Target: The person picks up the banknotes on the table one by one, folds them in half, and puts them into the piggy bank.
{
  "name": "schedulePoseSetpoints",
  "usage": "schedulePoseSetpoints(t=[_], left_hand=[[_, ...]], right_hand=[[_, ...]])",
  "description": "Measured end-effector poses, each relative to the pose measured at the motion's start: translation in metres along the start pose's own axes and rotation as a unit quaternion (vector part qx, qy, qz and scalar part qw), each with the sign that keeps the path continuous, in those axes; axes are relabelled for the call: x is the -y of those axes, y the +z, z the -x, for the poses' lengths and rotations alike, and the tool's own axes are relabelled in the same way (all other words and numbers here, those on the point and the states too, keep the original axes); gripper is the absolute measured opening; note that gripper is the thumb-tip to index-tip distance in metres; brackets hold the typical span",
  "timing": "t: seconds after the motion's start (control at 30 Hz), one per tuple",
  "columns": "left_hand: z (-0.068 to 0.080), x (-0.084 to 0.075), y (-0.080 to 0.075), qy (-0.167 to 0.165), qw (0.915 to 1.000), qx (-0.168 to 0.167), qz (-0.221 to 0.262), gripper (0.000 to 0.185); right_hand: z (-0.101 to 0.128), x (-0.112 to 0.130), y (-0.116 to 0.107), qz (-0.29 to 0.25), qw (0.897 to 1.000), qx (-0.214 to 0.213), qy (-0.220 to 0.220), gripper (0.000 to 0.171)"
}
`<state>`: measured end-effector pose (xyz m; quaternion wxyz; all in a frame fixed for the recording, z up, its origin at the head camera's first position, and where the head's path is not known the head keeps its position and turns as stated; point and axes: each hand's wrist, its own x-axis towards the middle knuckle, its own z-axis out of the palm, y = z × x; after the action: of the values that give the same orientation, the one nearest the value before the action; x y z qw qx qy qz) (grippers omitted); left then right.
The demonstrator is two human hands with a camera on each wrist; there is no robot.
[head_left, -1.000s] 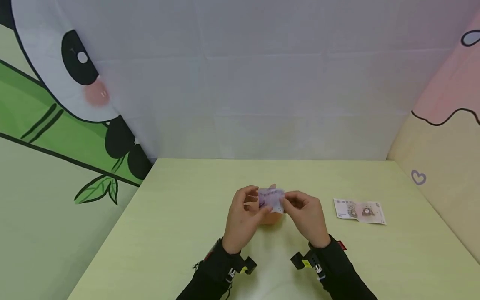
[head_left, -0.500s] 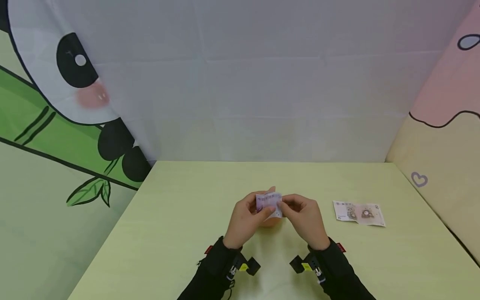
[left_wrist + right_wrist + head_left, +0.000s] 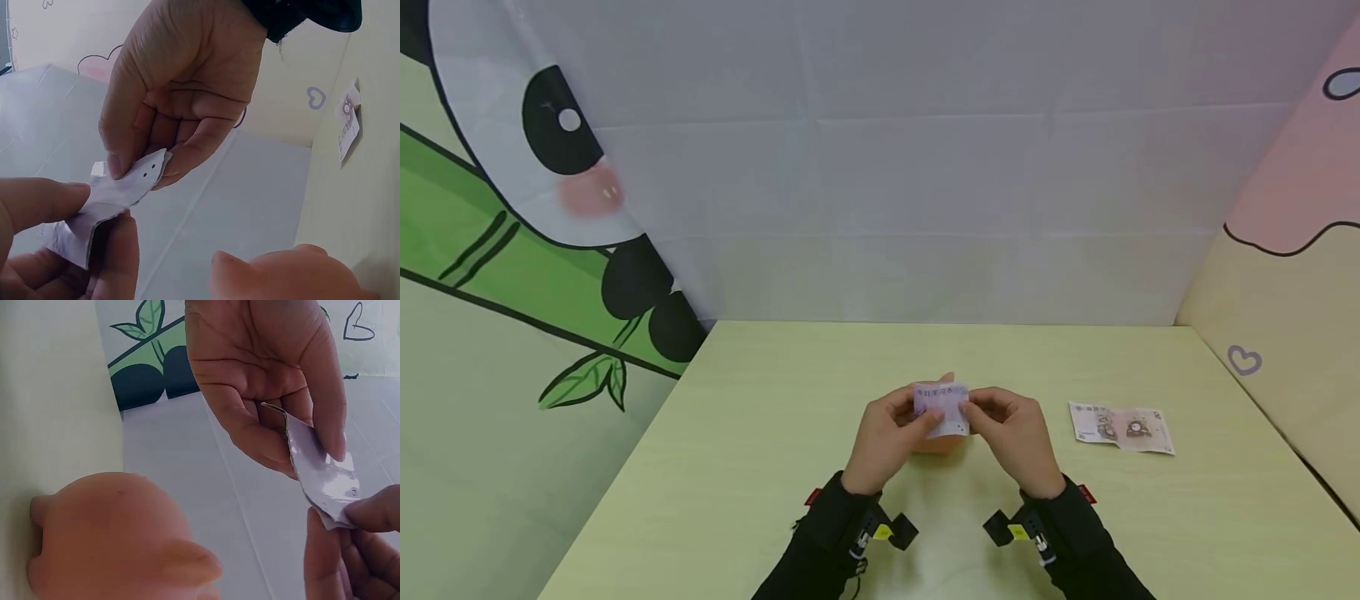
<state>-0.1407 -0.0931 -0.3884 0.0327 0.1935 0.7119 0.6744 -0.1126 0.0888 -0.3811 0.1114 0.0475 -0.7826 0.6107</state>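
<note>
A: Where is the folded banknote (image 3: pixel 942 408), and which way does it run?

B: Held above the table (image 3: pixel 760 467), over a pink piggy bank (image 3: pixel 112 537). Its long axis runs left to right between the hands. The printed face tilts up toward the head camera; the far edge sits higher than the near edge.

A: Left hand (image 3: pixel 887 437)?

B: Thumb and fingers pinch the note's left end. Back of the hand faces up, wrist low, fingers curled inward. In the right wrist view the thumb presses the paper against the forefinger.

A: Right hand (image 3: pixel 1011 437)?

B: Mirrors it. Thumb and forefinger nip the right end, the grip narrow, other fingers loosely curled behind. In the left wrist view the note bends between the two pinches.

A: Anything else on the table?

B: A second banknote (image 3: pixel 1122 426) lies flat, well apart to the right, long axis also left to right. Both forearms wear black sleeves (image 3: pixel 1075 542).
</note>
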Motion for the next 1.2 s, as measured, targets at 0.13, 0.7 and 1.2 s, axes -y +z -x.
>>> schedulePoseSetpoints(t=[0.13,0.7,1.2], left_hand=[[0.0003,0.0002,-0.0008,-0.001,1.0,-0.009,0.001,0.03],[0.0011,-0.0039,-0.0022,-0.023,0.9978,-0.06,-0.017,0.022],[0.0012,-0.007,-0.0054,-0.022,0.9968,-0.074,-0.021,0.02]], right_hand=[[-0.0002,0.0009,-0.0005,-0.008,1.0,0.003,0.008,0.017],[-0.0018,0.0021,0.0002,-0.026,0.999,0.018,0.018,0.021],[-0.0026,0.0012,0.0016,-0.03,0.999,0.001,0.04,0.016]])
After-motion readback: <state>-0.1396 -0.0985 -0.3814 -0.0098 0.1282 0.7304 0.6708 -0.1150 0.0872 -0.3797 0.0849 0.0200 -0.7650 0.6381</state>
